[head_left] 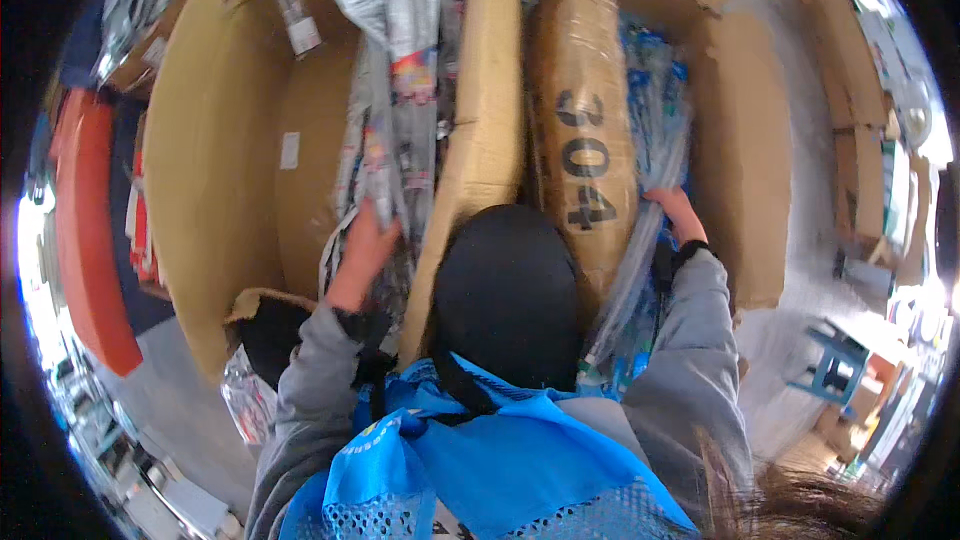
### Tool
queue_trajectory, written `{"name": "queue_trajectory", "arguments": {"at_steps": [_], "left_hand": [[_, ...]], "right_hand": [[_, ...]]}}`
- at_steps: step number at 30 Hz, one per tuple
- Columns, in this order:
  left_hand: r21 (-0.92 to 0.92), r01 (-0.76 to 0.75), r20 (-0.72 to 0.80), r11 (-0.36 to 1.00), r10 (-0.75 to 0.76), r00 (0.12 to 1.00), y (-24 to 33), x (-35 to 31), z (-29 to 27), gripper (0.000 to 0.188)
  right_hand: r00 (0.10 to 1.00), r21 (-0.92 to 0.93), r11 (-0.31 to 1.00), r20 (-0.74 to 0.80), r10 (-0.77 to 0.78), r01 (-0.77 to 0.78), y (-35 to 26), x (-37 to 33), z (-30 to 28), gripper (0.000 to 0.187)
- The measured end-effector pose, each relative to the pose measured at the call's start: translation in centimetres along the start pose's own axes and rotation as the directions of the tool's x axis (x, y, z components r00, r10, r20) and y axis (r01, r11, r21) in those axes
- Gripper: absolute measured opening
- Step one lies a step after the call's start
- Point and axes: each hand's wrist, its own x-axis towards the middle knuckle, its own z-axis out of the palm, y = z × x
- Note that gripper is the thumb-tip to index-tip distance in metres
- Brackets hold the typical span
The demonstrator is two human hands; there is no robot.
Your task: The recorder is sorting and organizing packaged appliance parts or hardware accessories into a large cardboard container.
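Observation:
My left hand (368, 252) reaches into the left cardboard box (215, 160), against long, thin packages in clear plastic (412, 105) that lie lengthwise along its right side. Its fingers are partly blurred, and I cannot make out whether they grip a package. In the right cardboard box (745, 170), my right hand (680, 215) has its fingers curled on the edge of a long clear plastic bag (640, 250). Blue pieces (650, 60) show through the plastic around it. What the bag holds is hard to tell.
A long brown wrapped bundle (588, 130) with dark printing fills the right box's left side. Box walls (490, 90) stand between my arms. Left of the boxes is an orange-red panel (90, 230); a blue-grey stool (832, 365) stands on the floor at right.

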Motion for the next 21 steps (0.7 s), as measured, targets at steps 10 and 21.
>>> {"name": "queue_trajectory", "arguments": {"at_steps": [10,21], "left_hand": [[0.28,0.063,0.18,0.958,-0.117,0.977,-2.2,2.2,0.0,0.083],[0.007,-0.053,0.147,0.999,0.052,0.988,-5.4,0.8,-0.3,0.092]], "right_hand": [[0.995,0.197,0.976,-0.001,-0.097,0.095,-8.4,-13.4,-2.2,0.038],[0.88,0.202,0.875,-0.288,-0.377,0.441,-16.5,-27.7,-6.2,0.058]]}}
